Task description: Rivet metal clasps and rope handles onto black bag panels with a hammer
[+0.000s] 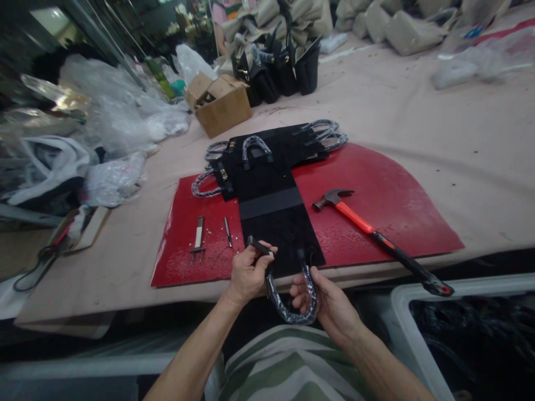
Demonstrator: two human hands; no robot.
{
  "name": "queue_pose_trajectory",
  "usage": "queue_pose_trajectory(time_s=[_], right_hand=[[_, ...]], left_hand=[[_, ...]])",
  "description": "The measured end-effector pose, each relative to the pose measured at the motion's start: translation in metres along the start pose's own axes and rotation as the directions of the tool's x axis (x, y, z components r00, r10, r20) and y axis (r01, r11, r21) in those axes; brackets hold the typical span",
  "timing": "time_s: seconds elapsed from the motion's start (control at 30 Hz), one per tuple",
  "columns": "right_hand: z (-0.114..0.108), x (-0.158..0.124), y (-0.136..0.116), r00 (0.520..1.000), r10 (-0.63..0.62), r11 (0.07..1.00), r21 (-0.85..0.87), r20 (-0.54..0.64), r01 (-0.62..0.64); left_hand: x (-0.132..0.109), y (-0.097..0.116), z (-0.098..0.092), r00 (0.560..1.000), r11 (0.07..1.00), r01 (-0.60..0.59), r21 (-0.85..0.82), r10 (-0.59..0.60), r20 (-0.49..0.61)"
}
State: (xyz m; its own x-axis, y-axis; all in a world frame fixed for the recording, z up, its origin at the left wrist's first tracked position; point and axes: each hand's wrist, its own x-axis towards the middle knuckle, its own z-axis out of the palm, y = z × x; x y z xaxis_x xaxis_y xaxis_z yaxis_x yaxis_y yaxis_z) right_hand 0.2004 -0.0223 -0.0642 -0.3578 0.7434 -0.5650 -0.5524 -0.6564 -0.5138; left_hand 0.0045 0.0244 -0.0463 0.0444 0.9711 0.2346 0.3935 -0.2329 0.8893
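Note:
My left hand (251, 273) pinches a short dark rod-shaped tool (259, 245) over the near end of a black bag panel (276, 223). My right hand (330, 303) has its fingers curled round the right side of a plastic-wrapped bag handle (292, 316), which hangs off the table's front edge. The handle's ends meet the panel; the left end is partly hidden behind my left hand. A claw hammer (355, 220) with an orange and black grip lies to the right. Left of the panel lie a two-pronged punch (199, 239) and a thin metal rod (228, 231).
A red board (376, 184) lies under the panel. More black pieces with wrapped handles (254, 147) are stacked behind it. Farther back stand a cardboard box (225, 111) and black bags (284, 72). A white bin (401, 312) sits at lower right; plastic wrapping (117, 111) heaps at left.

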Motion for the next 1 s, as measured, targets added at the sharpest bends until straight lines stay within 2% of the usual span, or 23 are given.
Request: queue_pose_trajectory(time_s=[0.13,0.33,0.47,0.53,0.6,0.7,0.77,0.87,1.0], right_hand=[[0.001,0.001,0.001,1.0,0.007,1.0,0.008,0.001,-0.007],[0.001,-0.002,-0.002,1.0,0.022,1.0,-0.002,0.004,-0.022],[-0.006,-0.007,-0.007,0.999,-0.049,0.999,-0.024,-0.001,0.049],[-0.009,-0.008,-0.009,1.0,-0.012,0.999,0.034,-0.018,0.013],[-0.011,-0.007,-0.008,0.997,0.081,0.988,0.133,-0.004,-0.079],[-0.007,-0.007,-0.004,0.986,0.132,0.971,0.184,0.104,-0.149],[-0.003,-0.007,-0.002,0.98,0.107,0.987,0.1,0.17,-0.125],[0.004,-0.007,-0.003,0.983,0.036,0.99,-0.137,0.18,-0.011],[0.017,0.0,-0.004,0.985,-0.146,0.893,-0.416,0.096,0.173]], left_hand=[[0.001,0.001,0.003,0.999,1.0,0.005,0.013,-0.005,-0.044],[0.001,-0.001,0.001,0.998,0.999,0.045,-0.018,-0.046,-0.032],[-0.002,-0.006,-0.001,0.993,0.989,0.087,-0.121,-0.095,-0.065],[-0.005,-0.007,0.0,0.989,0.976,0.114,-0.184,-0.129,-0.073],[-0.008,-0.007,0.002,0.984,0.962,0.145,-0.232,-0.164,-0.065],[-0.012,-0.004,0.005,0.98,0.95,0.177,-0.258,-0.195,-0.046],[-0.014,-0.002,0.005,0.979,0.945,0.182,-0.273,-0.201,-0.042],[-0.015,0.002,0.003,0.973,0.923,0.201,-0.328,-0.228,-0.045],[-0.008,0.011,0.001,0.962,0.881,0.234,-0.41,-0.271,-0.033]])
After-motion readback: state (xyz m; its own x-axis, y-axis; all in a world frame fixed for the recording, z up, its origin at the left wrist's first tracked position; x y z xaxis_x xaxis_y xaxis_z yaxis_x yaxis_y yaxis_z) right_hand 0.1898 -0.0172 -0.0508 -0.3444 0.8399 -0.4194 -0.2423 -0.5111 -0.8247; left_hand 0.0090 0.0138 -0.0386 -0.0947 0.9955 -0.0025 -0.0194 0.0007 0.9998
